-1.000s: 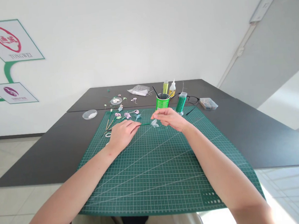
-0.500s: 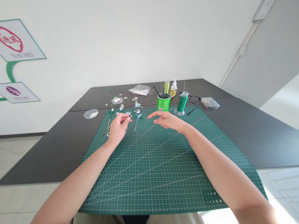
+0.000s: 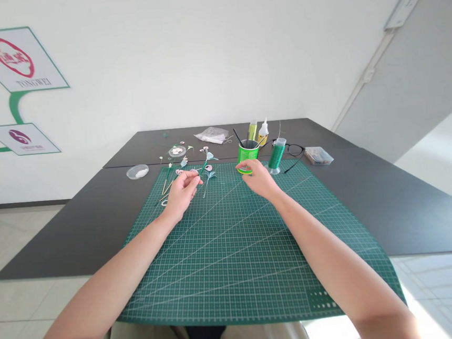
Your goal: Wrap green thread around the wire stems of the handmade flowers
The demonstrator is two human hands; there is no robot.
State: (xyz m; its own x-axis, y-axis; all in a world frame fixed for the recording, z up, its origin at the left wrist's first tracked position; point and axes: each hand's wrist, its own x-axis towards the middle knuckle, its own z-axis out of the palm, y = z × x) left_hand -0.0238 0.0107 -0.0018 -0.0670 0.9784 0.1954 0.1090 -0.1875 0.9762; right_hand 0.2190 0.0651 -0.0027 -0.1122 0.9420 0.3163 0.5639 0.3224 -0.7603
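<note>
My left hand (image 3: 181, 190) is pinched on the green stem of a small pale blue wire flower (image 3: 208, 157), which stands tilted up and to the right above the green cutting mat (image 3: 233, 253). My right hand (image 3: 259, 178) has reached to the base of the green can (image 3: 247, 155) holding tools; its fingers curl right at the can, and whether they grip it I cannot tell. Another small flower (image 3: 210, 176) lies on the mat between my hands.
Several small pink and blue flowers and stems (image 3: 174, 174) lie at the mat's far left. A clear dish (image 3: 137, 172), a round lid (image 3: 176, 152), a plastic bag (image 3: 212, 135), glue bottles (image 3: 261, 131), a green bead tube (image 3: 276, 155), glasses (image 3: 293, 150) and a small box (image 3: 317, 155) stand on the dark table (image 3: 391, 202).
My right hand let go of the flower and moved right to the green can. My left hand lifted the flower by its stem, away from the mat's middle.
</note>
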